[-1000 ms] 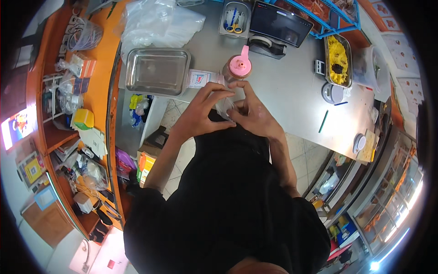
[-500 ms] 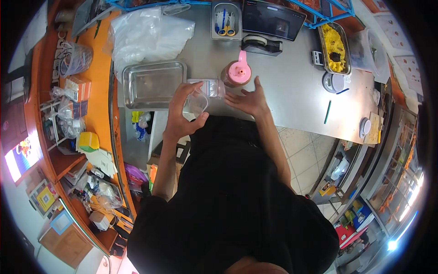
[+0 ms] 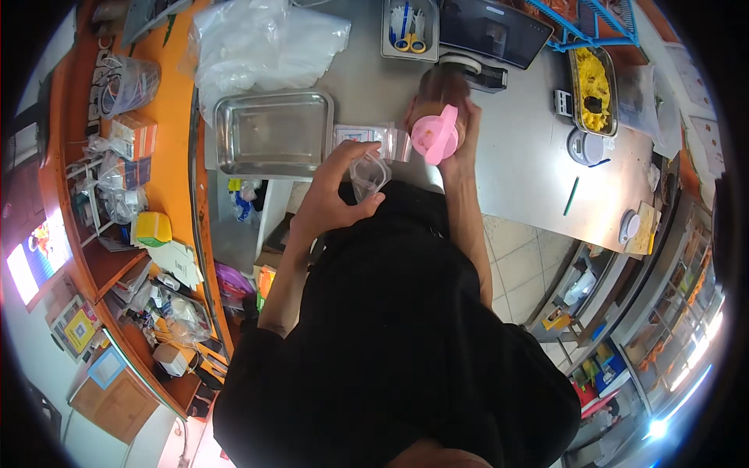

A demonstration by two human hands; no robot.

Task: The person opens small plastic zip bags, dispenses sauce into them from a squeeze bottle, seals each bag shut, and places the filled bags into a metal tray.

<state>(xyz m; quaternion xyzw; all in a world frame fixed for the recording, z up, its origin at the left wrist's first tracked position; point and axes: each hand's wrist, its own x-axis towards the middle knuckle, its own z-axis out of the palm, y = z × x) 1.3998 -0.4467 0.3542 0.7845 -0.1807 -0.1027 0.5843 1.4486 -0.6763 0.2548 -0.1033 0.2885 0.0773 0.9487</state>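
Note:
My left hand (image 3: 326, 195) grips a small clear plastic cup (image 3: 368, 176) between thumb and fingers, just off the table's near edge. The fingers of my right hand (image 3: 460, 152) are wrapped round a bottle with a brownish body and a pink lid (image 3: 431, 137). It is tilted, its lid end toward me and to the right of the cup, apart from it. A pink loop stands out from the lid, and the body is partly blurred. Behind the cup lies a clear zip bag (image 3: 394, 143), touching or close beside an open metal tray (image 3: 273, 165).
Clear plastic bags (image 3: 257, 47) lie at the back left. A tape dispenser (image 3: 488, 76), a dark tablet screen (image 3: 491, 33) and a metal bin (image 3: 409, 48) with scissors stand behind. To the right are a tray of yellow food (image 3: 593, 90), a round scale (image 3: 587, 148) and a green pencil (image 3: 572, 195).
My right hand, open before, has taken hold of the bottle, which has gone from upright to tilted toward me. The view has shifted slightly; the cup stays in my left hand.

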